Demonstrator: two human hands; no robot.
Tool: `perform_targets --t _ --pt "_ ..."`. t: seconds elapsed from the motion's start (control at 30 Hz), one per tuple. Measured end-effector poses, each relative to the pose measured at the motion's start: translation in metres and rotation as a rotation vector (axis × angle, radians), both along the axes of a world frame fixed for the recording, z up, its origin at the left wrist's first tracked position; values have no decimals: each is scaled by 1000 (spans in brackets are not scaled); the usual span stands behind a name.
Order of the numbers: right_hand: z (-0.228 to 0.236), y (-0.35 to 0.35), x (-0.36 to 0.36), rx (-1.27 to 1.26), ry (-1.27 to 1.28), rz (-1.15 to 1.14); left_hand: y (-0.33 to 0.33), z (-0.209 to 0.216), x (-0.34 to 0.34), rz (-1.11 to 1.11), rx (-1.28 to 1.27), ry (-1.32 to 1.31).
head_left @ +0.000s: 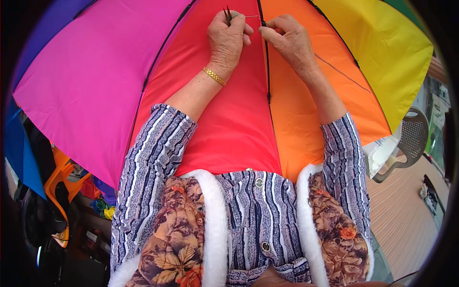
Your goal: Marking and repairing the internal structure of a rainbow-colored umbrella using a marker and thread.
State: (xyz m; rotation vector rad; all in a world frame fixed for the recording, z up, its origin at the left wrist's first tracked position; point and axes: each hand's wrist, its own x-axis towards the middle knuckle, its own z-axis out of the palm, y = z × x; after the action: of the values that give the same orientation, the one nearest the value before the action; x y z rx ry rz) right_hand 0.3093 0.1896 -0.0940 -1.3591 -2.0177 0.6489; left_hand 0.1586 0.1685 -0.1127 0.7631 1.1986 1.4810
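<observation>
An open umbrella canopy (224,129) with panels in several colours spreads before me, its inner side with black ribs showing. My left hand (227,40) is closed over the red panel, with the two dark pointed tips of thread snips (228,14) sticking up from the fist. A thin, pale needle (251,16) reaches from its fingers toward a black rib (267,62). At that rib, between red and orange, my right hand (287,40) pinches by a small black joint; its fingertips partly hide the spot. A dark thread (342,71) trails over the orange panel beside my right wrist.
An orange plastic chair (60,191) stands at the lower left among dark items and coloured cloth. At the right are a grey-brown perforated chair (412,134), a white plastic bag (382,153) and a wood-toned floor (411,205).
</observation>
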Motion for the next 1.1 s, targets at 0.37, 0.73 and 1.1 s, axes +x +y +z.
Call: perform_targets --t 0.37,0.73,1.1 --pt "-2 1 -5 -34 55 22 10 -6 3 -45 45 45" --pt "6 33 7 370 -161 133 19 -1 13 -121 -72 170" --pt "43 88 234 -242 1849 -179 15 6 24 -107 -70 24"
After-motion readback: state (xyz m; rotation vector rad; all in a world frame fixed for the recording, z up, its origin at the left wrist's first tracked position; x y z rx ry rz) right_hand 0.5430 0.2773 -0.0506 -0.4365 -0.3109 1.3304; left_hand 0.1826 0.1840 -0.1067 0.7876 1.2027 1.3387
